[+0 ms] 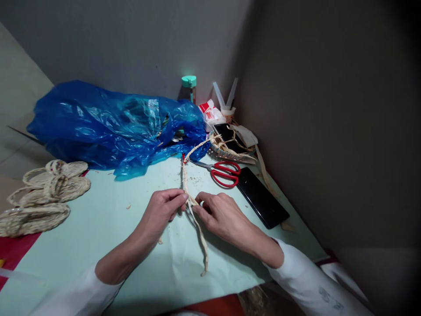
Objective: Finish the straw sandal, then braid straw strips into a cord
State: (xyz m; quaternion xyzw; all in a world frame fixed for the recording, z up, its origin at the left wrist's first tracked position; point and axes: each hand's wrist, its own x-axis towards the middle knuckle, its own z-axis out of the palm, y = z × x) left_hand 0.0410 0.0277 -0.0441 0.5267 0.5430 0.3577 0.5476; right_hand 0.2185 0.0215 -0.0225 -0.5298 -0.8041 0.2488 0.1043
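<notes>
A pale braided cord of dried plant fibre [185, 177] runs toward me from a small red fastening [183, 157] near the blue bag. My left hand [168, 202] pinches the braid between thumb and fingers at its lower end. Just to the right, my right hand [219, 210] has thumb and fingertips closed on a fibre strand at the same spot. One loose strand [202, 239] hangs down between my hands onto the table and curls at its tip. Beyond my right hand lie scissors with red handles [226, 174], their blades pointing left.
A large blue plastic bag [98, 127] fills the back left. Woven straw sandals [49, 188] lie at the left edge. A black phone [263, 197] rests at right, near a basket [230, 153] with fibre strips. Behind stand a green-lidded bottle [189, 83] and a red-white packet [212, 115].
</notes>
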